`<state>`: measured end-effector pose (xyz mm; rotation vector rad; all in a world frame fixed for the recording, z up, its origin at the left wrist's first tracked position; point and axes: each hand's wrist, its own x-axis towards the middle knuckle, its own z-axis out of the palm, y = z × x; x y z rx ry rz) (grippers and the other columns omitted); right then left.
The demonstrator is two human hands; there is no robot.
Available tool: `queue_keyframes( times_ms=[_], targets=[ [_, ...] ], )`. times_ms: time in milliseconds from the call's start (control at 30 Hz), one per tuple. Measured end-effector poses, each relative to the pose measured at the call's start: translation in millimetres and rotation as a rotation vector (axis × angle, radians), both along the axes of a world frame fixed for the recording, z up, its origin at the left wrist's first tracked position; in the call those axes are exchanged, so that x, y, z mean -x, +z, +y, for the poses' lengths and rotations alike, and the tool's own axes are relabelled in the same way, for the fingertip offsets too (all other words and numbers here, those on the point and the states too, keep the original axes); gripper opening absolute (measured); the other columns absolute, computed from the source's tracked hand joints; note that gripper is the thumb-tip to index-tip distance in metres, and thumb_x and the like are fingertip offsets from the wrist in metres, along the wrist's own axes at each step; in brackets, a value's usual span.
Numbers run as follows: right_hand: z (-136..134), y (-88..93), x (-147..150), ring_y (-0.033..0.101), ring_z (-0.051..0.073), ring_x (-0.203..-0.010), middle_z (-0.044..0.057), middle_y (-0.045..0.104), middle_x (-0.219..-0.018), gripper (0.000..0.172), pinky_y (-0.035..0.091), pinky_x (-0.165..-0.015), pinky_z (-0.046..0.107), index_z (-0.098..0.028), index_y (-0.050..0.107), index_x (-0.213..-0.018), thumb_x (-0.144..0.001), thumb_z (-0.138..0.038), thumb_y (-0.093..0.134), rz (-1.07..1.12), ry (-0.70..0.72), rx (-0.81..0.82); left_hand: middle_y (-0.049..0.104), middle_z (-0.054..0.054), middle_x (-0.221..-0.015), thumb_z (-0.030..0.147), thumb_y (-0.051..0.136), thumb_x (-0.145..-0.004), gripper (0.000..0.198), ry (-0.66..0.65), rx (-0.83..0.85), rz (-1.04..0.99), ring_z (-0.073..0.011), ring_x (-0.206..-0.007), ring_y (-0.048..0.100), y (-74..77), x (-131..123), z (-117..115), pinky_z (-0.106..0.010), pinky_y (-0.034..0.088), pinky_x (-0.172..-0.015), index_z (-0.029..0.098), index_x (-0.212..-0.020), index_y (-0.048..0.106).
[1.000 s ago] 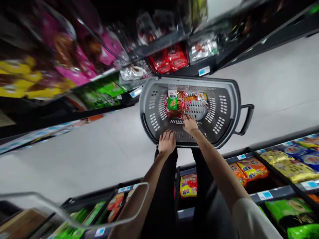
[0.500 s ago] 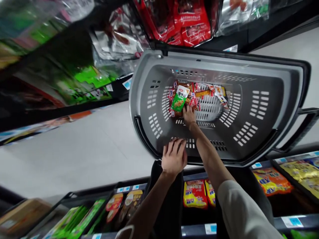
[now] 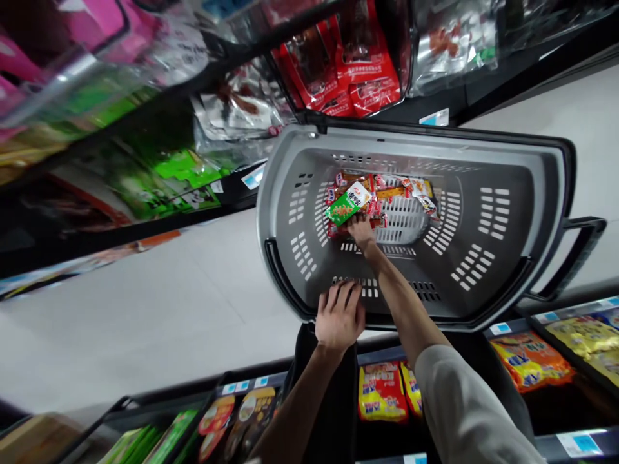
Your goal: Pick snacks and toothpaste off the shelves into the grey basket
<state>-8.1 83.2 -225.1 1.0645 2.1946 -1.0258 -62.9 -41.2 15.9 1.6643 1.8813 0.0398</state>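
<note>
So the basket (image 3: 265,187) sits out in the aisle, long side toward the person, its handle (image 3: 580,259) poking out on the right. The main thing here, a green-and-white packet (image 3: 348,203), is inside it, left of centre, lying slanted on top of a bunch of red snacks (image 3: 349,178). Right hand (image 3: 362,231) is way down in there, fingertips right at the packet's near side. They're partly tucked out of sight, so can't tell if it's actually gripping anything or just touching. Left hand (image 3: 340,316) is on the near rim, fingers bent over and into the basket; no way to tell how tight, or if it's really clamped on.

To the right of the pile there's a yellowish stick snack (image 3: 391,193), then a white-and-yellow wrapper (image 3: 423,193) near the far wall. The right part of the basket floor is just bare slots.

Far shelf has red bags (image 3: 367,71) just behind the basket, silver bags (image 3: 457,42) to their right and green bags (image 3: 191,169) over left. Near shelf: red-and-yellow bags (image 3: 382,392), with an orange bag (image 3: 532,361) farther right.
</note>
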Motion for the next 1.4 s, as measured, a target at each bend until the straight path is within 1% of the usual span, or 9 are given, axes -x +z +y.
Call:
queue_keyframes(
  times_ms=[200,367,500,633,800,1000,1167,1267,1400],
  targets=[
    [15,12.5,-22,0.061,0.029,-0.107,0.022,0.068,-0.114,0.030,0.043,-0.099,0.041,-0.006,0.066,-0.116,-0.094,-0.015,0.049,-0.038,-0.011,0.129,0.070,-0.013,-0.121,0.019,0.053,-0.087,0.037,-0.025,-0.007,0.008,-0.0315,-0.115,0.058,-0.1,0,-1,-0.044,0.043,-0.094,0.018,-0.121,0.067],
    [21,36.7,-59,0.066,0.029,-0.102,0.018,0.071,-0.109,0.040,0.049,-0.087,0.031,-0.009,0.068,-0.112,-0.075,-0.024,0.077,-0.034,-0.036,0.236,0.069,-0.013,-0.122,0.019,0.051,-0.091,0.034,-0.018,0.010,-0.025,-0.0312,-0.115,0.058,-2.2,0,-5,-0.044,0.042,-0.095,0.016,-0.121,0.067],
    [32,98.4,-98,0.070,0.025,-0.088,0.009,0.073,-0.089,0.035,0.052,-0.077,0.027,-0.014,0.072,-0.097,-0.066,-0.026,0.082,0.025,-0.093,0.308,0.068,-0.014,-0.122,0.020,0.048,-0.095,0.031,0.111,0.049,-0.087,-0.0324,-0.119,0.056,1.2,-2,-4,-0.048,0.041,-0.101,0.016,-0.120,0.065],
    [44,197.8,-137,0.068,0.018,-0.073,0.001,0.070,-0.075,0.020,0.051,-0.066,0.023,-0.016,0.072,-0.089,-0.074,-0.028,0.073,0.145,-0.204,0.351,0.060,-0.017,-0.132,0.037,0.057,-0.093,0.047,0.500,0.132,-0.339,-0.0322,-0.128,0.052,30.7,-15,13,-0.050,0.041,-0.108,0.015,-0.134,0.052],
    [48,353.0,-149,0.062,0.016,-0.066,-0.001,0.066,-0.071,0.019,0.052,-0.062,0.024,-0.015,0.069,-0.080,-0.069,-0.030,0.075,0.528,-0.705,0.423,0.059,-0.016,-0.136,0.046,0.065,-0.088,0.063,0.833,0.109,-0.980,-0.0275,-0.128,0.057,139.9,-42,70,-0.040,0.052,-0.100,0.019,-0.140,0.042],
    [55,577.3,-121,0.057,0.014,-0.059,-0.001,0.064,-0.066,0.016,0.049,-0.058,0.024,-0.017,0.066,-0.074,-0.071,-0.029,0.075,0.792,-1.038,0.224,0.070,-0.012,-0.114,0.042,0.080,-0.075,0.050,0.873,-0.167,-0.894,-0.0268,-0.109,0.068,346.6,-55,134,-0.040,0.054,-0.095,0.018,-0.113,0.057],
    [66,750.1,-129,0.059,0.014,-0.056,0.000,0.068,-0.068,0.016,0.050,-0.057,0.026,-0.016,0.068,-0.078,-0.070,-0.025,0.078,0.925,-1.028,0.342,0.072,-0.010,-0.106,0.039,0.079,-0.075,0.042,0.829,-0.347,-0.927,-0.0266,-0.105,0.068,508.1,-54,151,-0.038,0.053,-0.092,0.019,-0.106,0.060],
    [67,814.1,-150,0.069,0.020,-0.075,0.005,0.076,-0.090,0.038,0.056,-0.074,0.032,-0.016,0.072,-0.097,-0.064,-0.028,0.086,1.010,-1.007,0.495,0.072,-0.007,-0.106,0.037,0.074,-0.078,0.040,0.872,-0.411,-1.095,-0.0244,-0.100,0.068,571.4,-64,149,-0.032,0.054,-0.084,0.020,-0.112,0.062],
    [64,853.6,-179,0.072,0.023,-0.081,0.006,0.077,-0.095,0.049,0.058,-0.076,0.033,-0.017,0.072,-0.099,-0.058,-0.033,0.092,1.068,-1.115,0.592,0.068,0.001,-0.084,0.032,0.067,-0.078,0.031,1.035,-0.423,-1.443,-0.0138,-0.065,0.060,608.7,-85,143,-0.022,0.047,-0.056,0.024,-0.108,0.063]
  ],
)
